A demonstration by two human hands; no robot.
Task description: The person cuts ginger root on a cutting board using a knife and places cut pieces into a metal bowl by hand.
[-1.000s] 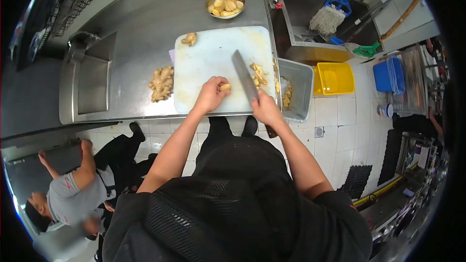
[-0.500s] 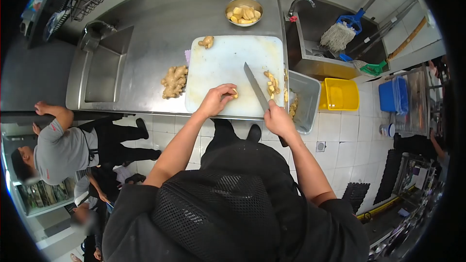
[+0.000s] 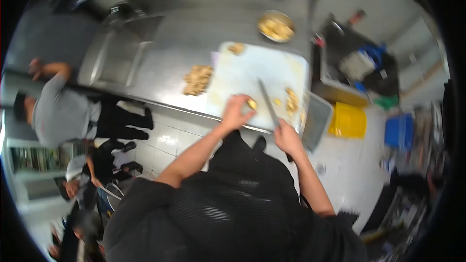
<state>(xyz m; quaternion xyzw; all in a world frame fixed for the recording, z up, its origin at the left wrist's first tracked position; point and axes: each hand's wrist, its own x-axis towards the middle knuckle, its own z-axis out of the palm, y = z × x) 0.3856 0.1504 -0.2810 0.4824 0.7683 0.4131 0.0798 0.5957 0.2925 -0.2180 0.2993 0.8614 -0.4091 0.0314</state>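
Note:
My left hand (image 3: 238,112) holds a small peeled ginger piece (image 3: 251,104) between its fingers, over the lower part of the white cutting board (image 3: 252,73). Gripped by the handle in my right hand (image 3: 288,138) is a long knife (image 3: 268,101), its blade pointing up across the board. Right of the blade lie peel scraps (image 3: 291,102) and a small yellow bit (image 3: 277,102). One unpeeled knob (image 3: 236,48) rests at the board's upper left corner. A large ginger root (image 3: 198,80) sits on the counter, left of the board. The frame is blurred.
A metal bowl of peeled pieces (image 3: 276,26) stands behind the board. Below the counter's right edge are a grey bin (image 3: 318,120) and a yellow tub (image 3: 348,120). A sink (image 3: 121,63) lies left. Co-workers (image 3: 63,106) stand at the far left.
The view has turned and shifted, so the counter appears tilted. A small yellow bit now lies apart from the scraps. My left fingers have spread slightly around the piece; the knife remains in my right hand.

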